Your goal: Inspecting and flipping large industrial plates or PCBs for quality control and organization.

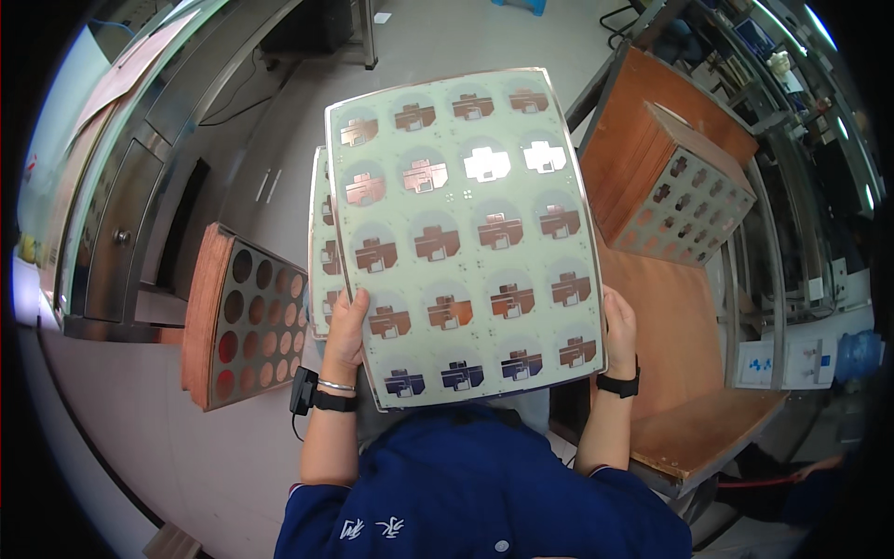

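Note:
A large pale green circuit board panel (470, 265) with rows of copper-coloured shapes is held up in front of me, tilted slightly. My left hand (345, 328) grips its lower left edge, with the thumb on the front face. On the opposite side, my right hand (618, 326) is closed on the lower right edge; its fingers go partly behind the panel. Two of the copper shapes glare white with reflected light. Behind the panel's left side shows part of a second similar panel (319, 247); what supports it is hidden.
At left, a thick stack of copper-edged panels (202, 317) with round dark and copper spots stands tilted. On the right, another panel stack (643, 177) leans on a brown wooden stand (661, 317). A metal cabinet (116, 233) is far left. Someone's arm (815, 469) shows at lower right.

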